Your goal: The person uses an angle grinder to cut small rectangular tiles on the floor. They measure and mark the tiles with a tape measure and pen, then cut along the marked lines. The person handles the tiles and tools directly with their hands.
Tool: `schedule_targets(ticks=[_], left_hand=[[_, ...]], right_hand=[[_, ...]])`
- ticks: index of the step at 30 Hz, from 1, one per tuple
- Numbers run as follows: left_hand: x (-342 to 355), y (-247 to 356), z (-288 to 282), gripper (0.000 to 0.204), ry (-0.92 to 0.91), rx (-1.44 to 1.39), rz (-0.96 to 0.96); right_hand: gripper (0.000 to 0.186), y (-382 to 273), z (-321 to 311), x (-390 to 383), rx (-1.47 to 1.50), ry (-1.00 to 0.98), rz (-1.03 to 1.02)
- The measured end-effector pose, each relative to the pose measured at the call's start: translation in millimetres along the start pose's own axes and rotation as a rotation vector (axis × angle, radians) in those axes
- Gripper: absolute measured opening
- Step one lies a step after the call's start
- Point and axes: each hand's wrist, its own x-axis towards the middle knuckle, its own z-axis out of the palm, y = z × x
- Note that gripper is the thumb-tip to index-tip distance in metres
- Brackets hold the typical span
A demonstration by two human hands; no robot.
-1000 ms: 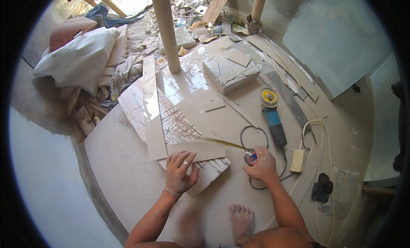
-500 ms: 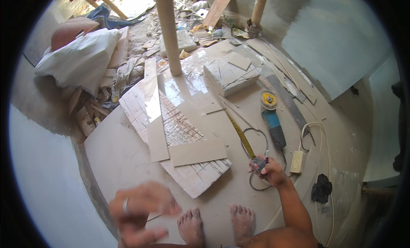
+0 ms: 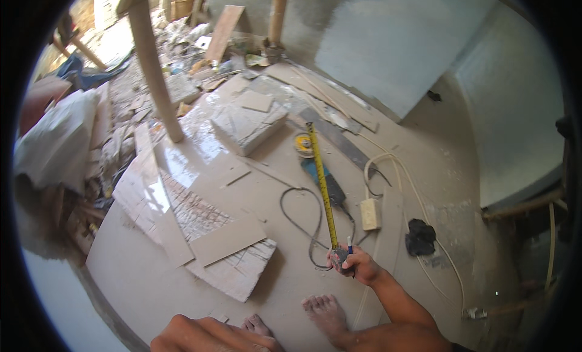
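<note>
My right hand (image 3: 359,264) is closed around a tape measure (image 3: 339,258), with a blue-and-white pen (image 3: 350,245) sticking up between the fingers. The yellow tape blade (image 3: 324,194) is pulled out and points away from me, its end free. Beneath it on the floor lies an angle grinder (image 3: 326,181) with a teal and black body and a yellow disc. At the lower edge my left hand (image 3: 203,335) shows only partly, over my left foot; its fingers are hard to make out. A cut tile strip (image 3: 231,241) rests on a scored pale slab (image 3: 242,278) beyond it.
A longer tile strip (image 3: 165,224) crosses the slab. Behind stands a pale block (image 3: 248,130) with a tile piece on it. A wooden post (image 3: 153,70) rises at left before rubble. Cables, a socket block (image 3: 370,214) and a black bundle (image 3: 420,237) lie at right.
The view has swung to the right. My right hand has brought the tape blade across the grinder, off the spot beside the tile pieces. My left hand has dropped toward the lower edge.
</note>
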Motion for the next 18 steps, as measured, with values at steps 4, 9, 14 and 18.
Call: schedule_targets(ticks=[4, 9, 14, 18], left_hand=[[24.5, -27.4, 0.8, 0.026, -0.118, -0.05, -0.007], [31.6, -53.4, 21.5, 0.005, -0.124, -0.201, -0.411], [-12.0, -133.0, -5.8, 0.015, -0.573, -0.009, -0.98], [-116.3, -238.2, -35.9, 0.028, -0.767, 0.597, -0.889]], right_hand=[[0.034, 22.6, -10.2, -43.8, -0.089, 0.255, 0.039], [0.021, 77.2, -23.5, -81.6, -0.165, 0.483, -0.016], [0.012, 136.5, -37.2, -96.8, -0.016, 0.622, -0.034], [0.035, 160.7, -39.6, -96.6, -0.441, 0.843, -0.209]])
